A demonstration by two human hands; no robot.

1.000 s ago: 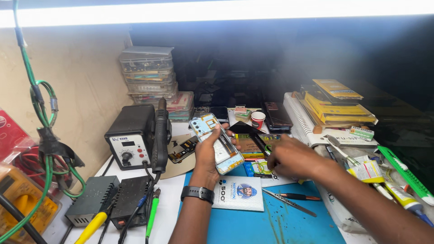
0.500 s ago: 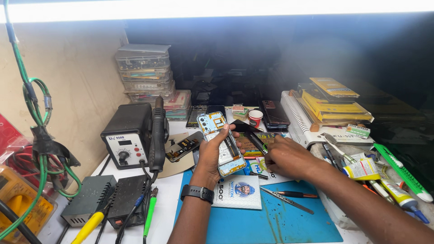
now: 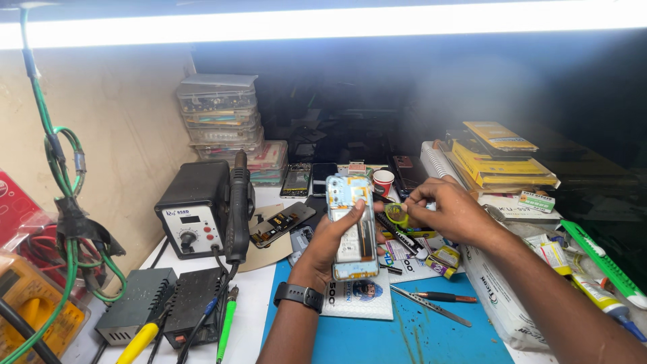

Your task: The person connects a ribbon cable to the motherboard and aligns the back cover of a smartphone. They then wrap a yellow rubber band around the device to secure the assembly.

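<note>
**Opened phone raised, green pick brought to its edge**

Head view: we see the left hand (image 3: 335,237) gripping an opened phone (image 3: 353,226), fingers wrapped round its frame, holding it upright above the blue mat (image 3: 431,334). Right hand (image 3: 453,210) has fingers pinched shut on a small green pick (image 3: 396,214), just beside the phone's right edge. Versus a second ago, the phone has swung from tilted to upright and sits nearer the right hand, which has come off the bench clutter; we judge prying work is underway. Nearby: hot-air station (image 3: 195,216) at left, tweezers (image 3: 423,305) and red-tipped pen (image 3: 445,296) on the mat, small red cup (image 3: 383,182) behind.
</note>
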